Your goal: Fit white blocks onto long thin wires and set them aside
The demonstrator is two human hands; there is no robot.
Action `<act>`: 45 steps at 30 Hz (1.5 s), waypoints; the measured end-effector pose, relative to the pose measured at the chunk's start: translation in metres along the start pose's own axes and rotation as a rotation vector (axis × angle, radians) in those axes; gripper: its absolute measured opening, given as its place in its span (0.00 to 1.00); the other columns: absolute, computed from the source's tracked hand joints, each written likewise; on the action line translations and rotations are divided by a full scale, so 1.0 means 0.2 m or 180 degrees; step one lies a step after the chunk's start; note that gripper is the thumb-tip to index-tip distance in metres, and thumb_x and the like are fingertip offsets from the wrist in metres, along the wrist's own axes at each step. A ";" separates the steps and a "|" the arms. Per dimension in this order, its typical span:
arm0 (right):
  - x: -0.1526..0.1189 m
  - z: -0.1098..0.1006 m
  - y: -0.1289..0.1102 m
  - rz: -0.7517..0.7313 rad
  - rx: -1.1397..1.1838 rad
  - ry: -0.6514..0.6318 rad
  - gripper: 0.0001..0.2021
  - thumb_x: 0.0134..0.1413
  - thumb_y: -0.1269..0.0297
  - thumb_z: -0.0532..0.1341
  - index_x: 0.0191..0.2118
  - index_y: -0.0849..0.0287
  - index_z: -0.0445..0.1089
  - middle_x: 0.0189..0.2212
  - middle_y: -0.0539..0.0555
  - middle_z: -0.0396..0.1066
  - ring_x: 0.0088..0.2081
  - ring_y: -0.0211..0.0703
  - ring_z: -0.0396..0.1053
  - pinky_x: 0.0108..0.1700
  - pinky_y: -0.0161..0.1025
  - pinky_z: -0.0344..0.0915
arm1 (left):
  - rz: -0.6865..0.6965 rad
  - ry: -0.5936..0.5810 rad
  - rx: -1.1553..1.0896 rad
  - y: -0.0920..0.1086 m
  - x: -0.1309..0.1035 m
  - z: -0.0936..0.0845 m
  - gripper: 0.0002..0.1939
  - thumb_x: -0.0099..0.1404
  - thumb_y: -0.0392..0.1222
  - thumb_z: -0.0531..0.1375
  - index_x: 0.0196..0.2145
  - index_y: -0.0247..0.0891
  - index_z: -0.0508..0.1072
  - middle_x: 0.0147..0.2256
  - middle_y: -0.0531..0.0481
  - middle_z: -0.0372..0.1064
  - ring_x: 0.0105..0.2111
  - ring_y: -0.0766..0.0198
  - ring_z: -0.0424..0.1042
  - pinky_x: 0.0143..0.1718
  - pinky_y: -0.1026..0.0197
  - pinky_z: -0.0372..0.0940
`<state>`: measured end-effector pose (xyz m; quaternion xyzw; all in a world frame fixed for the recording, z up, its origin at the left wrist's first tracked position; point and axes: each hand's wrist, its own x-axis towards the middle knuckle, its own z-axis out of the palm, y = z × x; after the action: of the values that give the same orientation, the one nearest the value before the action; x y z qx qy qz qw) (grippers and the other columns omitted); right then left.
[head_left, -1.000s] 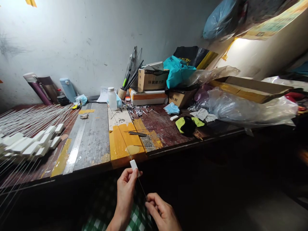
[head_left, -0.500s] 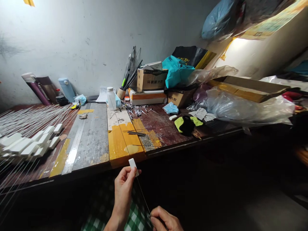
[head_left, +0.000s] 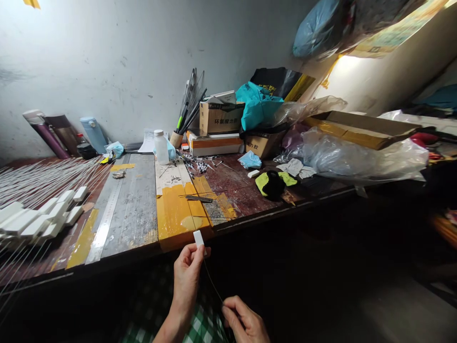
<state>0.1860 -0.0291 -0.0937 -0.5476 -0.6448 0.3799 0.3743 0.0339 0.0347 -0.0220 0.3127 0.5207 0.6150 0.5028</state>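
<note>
My left hand [head_left: 189,267] is closed in a pinch on a small white rectangular block [head_left: 199,239], just in front of the bench edge. A thin rod [head_left: 211,280] runs from the block down to my right hand [head_left: 244,319]. It bows slightly between the hands, and a thin dark line continues beyond the block over the yellow tape. My right thumb and forefinger are closed on the rod, low in the view. Whether the rod passes through the block or along it, I cannot tell. On the bench just beyond lies yellow tape [head_left: 171,214] with a clear glue-like blob [head_left: 192,222].
White blocks [head_left: 46,214] with many thin rods are piled at left. A steel ruler [head_left: 104,224] lies on a grey board [head_left: 137,205]. A white bottle [head_left: 160,147], cardboard boxes [head_left: 221,118], a black-and-green cloth [head_left: 274,185] and plastic bags [head_left: 357,155] stand or lie farther back.
The rod between my hands has gone from nearly straight to slightly bowed. My right hand has risen a little toward the block. The whole view has shifted slightly.
</note>
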 end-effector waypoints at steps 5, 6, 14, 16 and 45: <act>0.02 0.00 -0.03 0.0038 0.0056 -0.0003 0.20 0.59 0.46 0.53 0.28 0.56 0.69 0.19 0.47 0.64 0.23 0.37 0.63 0.27 0.29 0.60 | -0.0002 -0.0023 -0.0013 -0.01 0.01 -0.01 0.15 0.56 0.51 0.64 0.32 0.35 0.75 0.29 0.47 0.77 0.35 0.56 0.75 0.42 0.59 0.63; 0.03 0.00 -0.03 0.0035 0.0070 -0.0001 0.20 0.59 0.46 0.53 0.28 0.56 0.69 0.19 0.47 0.64 0.23 0.37 0.63 0.27 0.29 0.59 | 0.0002 -0.0030 -0.0010 -0.02 0.01 -0.01 0.15 0.57 0.51 0.64 0.32 0.35 0.75 0.29 0.47 0.77 0.35 0.56 0.75 0.42 0.59 0.63; 0.08 -0.01 -0.12 0.0006 0.0153 -0.0101 0.17 0.60 0.50 0.53 0.30 0.57 0.69 0.21 0.47 0.63 0.24 0.37 0.62 0.28 0.29 0.60 | -0.0037 -0.0152 -0.0030 -0.05 -0.01 0.01 0.13 0.59 0.50 0.63 0.32 0.35 0.75 0.29 0.47 0.76 0.35 0.58 0.74 0.41 0.60 0.64; 0.10 -0.01 -0.14 0.0013 0.0164 -0.0140 0.17 0.61 0.51 0.53 0.30 0.58 0.70 0.22 0.48 0.64 0.25 0.38 0.63 0.29 0.29 0.61 | -0.0058 -0.0158 -0.0035 -0.06 -0.02 0.01 0.14 0.58 0.50 0.63 0.31 0.35 0.75 0.28 0.48 0.76 0.35 0.58 0.74 0.40 0.60 0.64; 0.14 0.03 -0.20 -0.0030 0.0290 -0.0329 0.11 0.60 0.59 0.55 0.29 0.58 0.67 0.23 0.46 0.62 0.25 0.36 0.61 0.28 0.30 0.59 | -0.0059 0.0139 0.0085 -0.04 -0.04 -0.04 0.15 0.55 0.52 0.65 0.28 0.36 0.76 0.27 0.48 0.76 0.34 0.57 0.74 0.38 0.62 0.63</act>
<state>0.1610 -0.0071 -0.0587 -0.5066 -0.6479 0.4349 0.3668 0.0315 0.0236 -0.0313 0.3010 0.5426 0.6100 0.4928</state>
